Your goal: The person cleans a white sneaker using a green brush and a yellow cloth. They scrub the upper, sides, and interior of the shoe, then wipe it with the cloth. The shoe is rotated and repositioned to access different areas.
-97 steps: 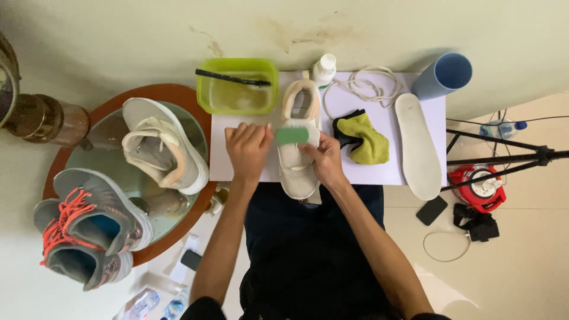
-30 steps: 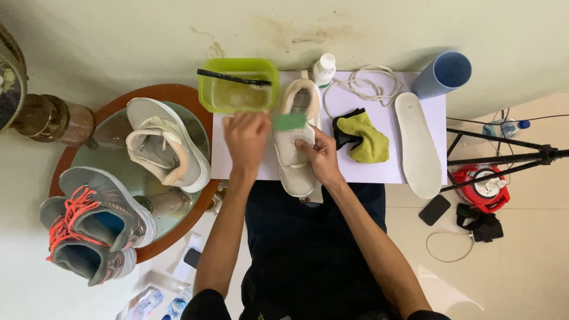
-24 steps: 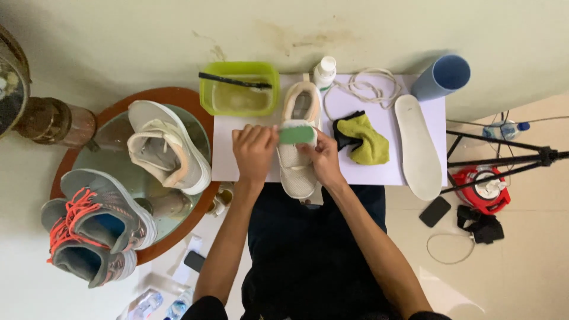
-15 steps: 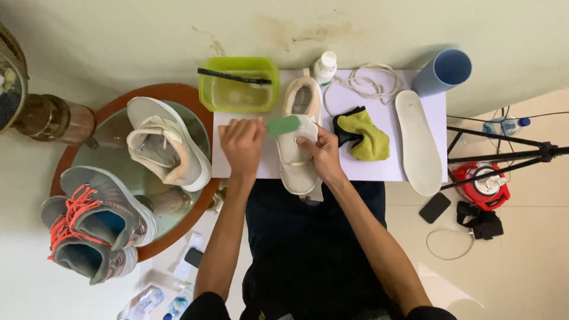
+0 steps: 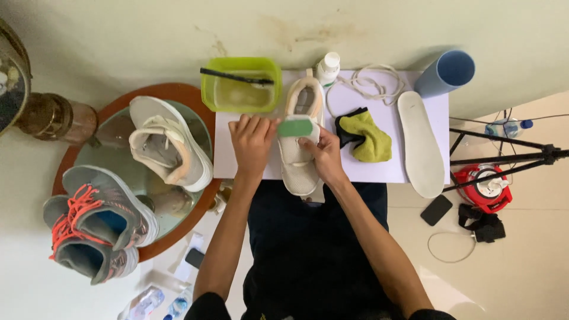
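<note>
Head view: looking straight down on a white table.
Left hand: fingers curling closed around a green sponge, pressing it on the shoe.
Right hand: gripping the white sneaker's side, steadying it.
Sneaker: lying mid-table, between the green tub and the person's lap.
Beside it: yellow-green cloth, loose insole.
</note>
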